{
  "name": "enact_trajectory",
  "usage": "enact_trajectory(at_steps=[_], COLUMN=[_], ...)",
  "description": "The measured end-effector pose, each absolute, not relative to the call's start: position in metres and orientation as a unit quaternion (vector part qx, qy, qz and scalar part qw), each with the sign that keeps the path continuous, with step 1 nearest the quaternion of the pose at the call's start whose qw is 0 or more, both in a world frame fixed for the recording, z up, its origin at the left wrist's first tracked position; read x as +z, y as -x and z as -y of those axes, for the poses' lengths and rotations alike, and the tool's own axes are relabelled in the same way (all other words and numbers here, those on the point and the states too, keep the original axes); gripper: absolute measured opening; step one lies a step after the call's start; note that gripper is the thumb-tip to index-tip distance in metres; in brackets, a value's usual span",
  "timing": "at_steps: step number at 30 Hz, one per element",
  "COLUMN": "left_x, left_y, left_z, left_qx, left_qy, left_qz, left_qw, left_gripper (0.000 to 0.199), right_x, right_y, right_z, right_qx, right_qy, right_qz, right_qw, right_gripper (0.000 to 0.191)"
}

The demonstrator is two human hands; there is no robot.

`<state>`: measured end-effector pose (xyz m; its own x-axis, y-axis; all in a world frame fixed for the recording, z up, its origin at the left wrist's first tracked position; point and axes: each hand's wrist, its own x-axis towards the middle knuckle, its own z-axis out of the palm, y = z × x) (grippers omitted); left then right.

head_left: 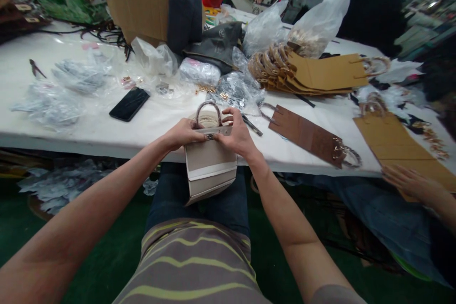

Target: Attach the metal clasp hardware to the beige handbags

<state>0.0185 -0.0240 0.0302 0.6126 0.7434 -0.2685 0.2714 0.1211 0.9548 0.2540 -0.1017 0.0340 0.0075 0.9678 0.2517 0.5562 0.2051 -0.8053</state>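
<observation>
Evidently both hands are gripping: the left hand [185, 133] and the right hand [238, 135] pinch the top edge of a beige, roughly rectangular bag piece [208, 156] from either side, thumbs nearly meeting on its grey-brown strip [216, 130], while one right finger stands raised beside its brown looped handle [208, 103]. That bag piece straddles the near edge of a white-covered bench [89, 126], its top over the cover and its lower body hanging past the edge above dark blue trousers [162, 194]. To the left of the bag piece, white cover shows as far as a black, flat, rectangular phone [129, 104], giving that side the wider margin. To its right, room is tighter: a slim, dark metallic tool [252, 126] lies near the right hand, and beyond it a long brown panel [306, 135] slants toward the near edge. Behind the bag piece, crumpled clear plastic bags [237, 90] crowd close. Farther right of it, a co-worker's hand [409, 183] rests on a tan panel [395, 142] that overhangs the bench.
</observation>
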Motion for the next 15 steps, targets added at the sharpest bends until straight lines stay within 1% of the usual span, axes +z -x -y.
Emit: enact_trajectory(at_steps=[2, 7, 11, 15], left_x=[0.031, 0.040, 0.055, 0.063], left_y=[-0.020, -0.026, -0.030, -0.031], left_z=[0.026, 0.030, 0.035, 0.038], left_qx=[0.187, 0.174, 0.171, 0.172], left_qy=[-0.637, -0.654, -0.669, -0.676], left_qz=[-0.390, -0.388, -0.377, -0.378], left_qw=[0.638, 0.626, 0.618, 0.609], left_gripper=[0.035, 0.035, 0.037, 0.036], right_x=[0.034, 0.046, 0.054, 0.055], right_y=[-0.258, -0.280, -0.291, -0.288], right_z=[0.101, 0.087, 0.084, 0.090], right_qx=[0.283, 0.416, 0.507, 0.525], right_qy=[0.590, 0.543, 0.504, 0.507], right_qz=[0.646, 0.663, 0.627, 0.598], right_qw=[0.392, 0.303, 0.309, 0.331], right_gripper=[0.089, 0.054, 0.046, 0.043])
